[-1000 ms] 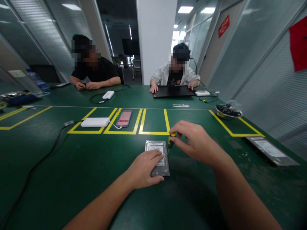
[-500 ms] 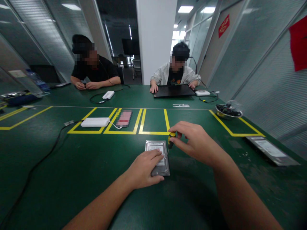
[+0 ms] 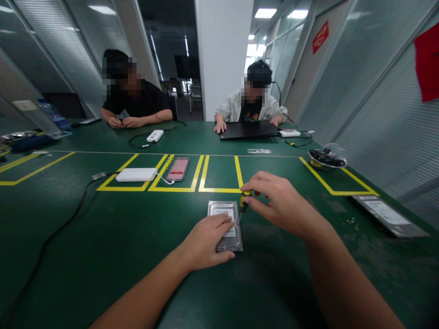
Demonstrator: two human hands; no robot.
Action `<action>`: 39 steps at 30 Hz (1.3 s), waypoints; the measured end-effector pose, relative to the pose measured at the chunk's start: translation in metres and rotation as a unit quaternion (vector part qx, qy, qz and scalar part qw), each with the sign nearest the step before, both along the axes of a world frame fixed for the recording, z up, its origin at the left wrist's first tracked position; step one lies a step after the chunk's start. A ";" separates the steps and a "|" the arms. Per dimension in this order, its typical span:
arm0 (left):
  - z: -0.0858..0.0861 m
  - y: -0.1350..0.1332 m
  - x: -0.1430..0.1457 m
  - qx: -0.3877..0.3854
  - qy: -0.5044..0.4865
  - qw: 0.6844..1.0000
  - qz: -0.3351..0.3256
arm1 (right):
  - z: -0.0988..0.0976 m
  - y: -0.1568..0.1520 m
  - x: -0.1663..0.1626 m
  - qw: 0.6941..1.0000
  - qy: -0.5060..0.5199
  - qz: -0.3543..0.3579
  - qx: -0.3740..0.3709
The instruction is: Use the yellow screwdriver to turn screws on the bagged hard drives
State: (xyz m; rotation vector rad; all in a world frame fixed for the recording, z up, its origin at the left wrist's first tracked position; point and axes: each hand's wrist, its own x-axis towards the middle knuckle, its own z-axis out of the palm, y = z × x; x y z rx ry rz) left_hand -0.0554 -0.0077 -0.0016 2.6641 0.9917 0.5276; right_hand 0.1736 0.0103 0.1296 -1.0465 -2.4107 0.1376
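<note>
A silver hard drive (image 3: 222, 211) lies flat on the green table (image 3: 103, 237) just in front of me. My left hand (image 3: 206, 242) rests on its near half, fingers laid flat across the label and thumb at its front edge. My right hand (image 3: 277, 203) is closed in a pinch on the yellow-and-black handle of a small screwdriver (image 3: 244, 201). The screwdriver stands nearly upright, its tip down at the drive's right edge.
A white power bank (image 3: 136, 174) with a black cable lies in yellow-taped boxes to the left. A metal bowl (image 3: 326, 160) and a flat silver part (image 3: 387, 214) sit at the right. Two people sit across the table, one with a black laptop (image 3: 248, 130).
My right hand's fingers have shifted slightly on the screwdriver handle. The left hand and the drive have stayed put.
</note>
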 end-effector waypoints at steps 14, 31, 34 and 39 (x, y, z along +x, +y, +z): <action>0.000 0.000 0.000 0.003 -0.002 1.000 -0.001 | 0.001 0.001 0.000 1.000 -0.002 0.000 -0.006; 0.000 0.000 0.000 0.002 0.000 1.000 -0.001 | 0.001 0.000 0.000 1.000 -0.006 -0.002 -0.007; 0.000 0.000 0.000 0.001 -0.005 1.000 -0.002 | 0.001 0.000 0.000 1.000 -0.005 -0.001 -0.006; -0.001 0.000 0.000 0.002 -0.005 1.000 -0.003 | 0.000 0.001 0.000 1.000 -0.007 -0.003 -0.014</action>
